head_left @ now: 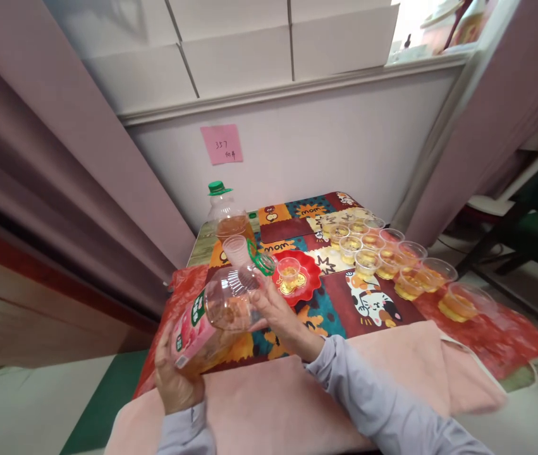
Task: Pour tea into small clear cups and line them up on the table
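A large clear plastic juice bottle (pixel 228 303) with a pink label and amber drink inside is tilted, its uncapped mouth up and to the right. My left hand (pixel 176 373) is closed around the base. My right hand (pixel 281 316) grips the bottle near the neck, below the green ring (pixel 263 261). The mouth points towards a clear plastic cup (pixel 289 272) with some yellow drink in it. That cup stands on a red scalloped tray (pixel 313 281). I cannot make out any stream of drink between the bottle and the cup.
Behind stands a second bottle (pixel 231 226) with a green cap, next to a stack of clear cups (pixel 236 249). Several filled cups (pixel 389 256) stand in rows on the right. A loose green cap (pixel 252 215) lies far back. Pink cloth (pixel 278 404) covers the table's front.
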A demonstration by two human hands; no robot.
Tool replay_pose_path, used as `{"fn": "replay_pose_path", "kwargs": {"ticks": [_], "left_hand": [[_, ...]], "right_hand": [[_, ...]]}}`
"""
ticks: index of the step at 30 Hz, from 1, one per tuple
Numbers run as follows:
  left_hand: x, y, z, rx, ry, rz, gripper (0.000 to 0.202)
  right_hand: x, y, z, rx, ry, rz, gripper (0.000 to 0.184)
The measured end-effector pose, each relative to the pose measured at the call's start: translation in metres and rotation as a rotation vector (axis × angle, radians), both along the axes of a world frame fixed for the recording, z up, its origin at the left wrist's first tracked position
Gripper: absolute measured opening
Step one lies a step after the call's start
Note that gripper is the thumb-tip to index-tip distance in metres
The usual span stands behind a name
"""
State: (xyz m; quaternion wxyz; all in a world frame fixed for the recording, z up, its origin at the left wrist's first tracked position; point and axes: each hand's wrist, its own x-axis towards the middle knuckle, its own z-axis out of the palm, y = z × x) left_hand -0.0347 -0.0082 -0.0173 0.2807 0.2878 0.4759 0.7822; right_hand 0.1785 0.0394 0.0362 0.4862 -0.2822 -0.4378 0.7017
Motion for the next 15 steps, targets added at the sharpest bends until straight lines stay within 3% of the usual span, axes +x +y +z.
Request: {"fn": "replay_pose_path", "kwargs": {"ticks": [6, 12, 15], "left_hand": [[0.003, 0.002, 0.006, 0.027, -0.167, 0.037, 0.03], [-0.01, -0.001, 0.0, 0.028, -0.319, -0.029, 0.038], [-0.013, -0.002, 0.0, 0.042, -0.317, 0.001, 0.04]], "right_hand": [[-0.003, -0.008, 0.01, 0.021, -0.049, 0.027, 0.082], [-0.015, -0.013, 0.014, 0.032, -0.112, 0.004, 0.092], [-0.018, -0.013, 0.02, 0.053, -0.161, 0.03, 0.099]]}}
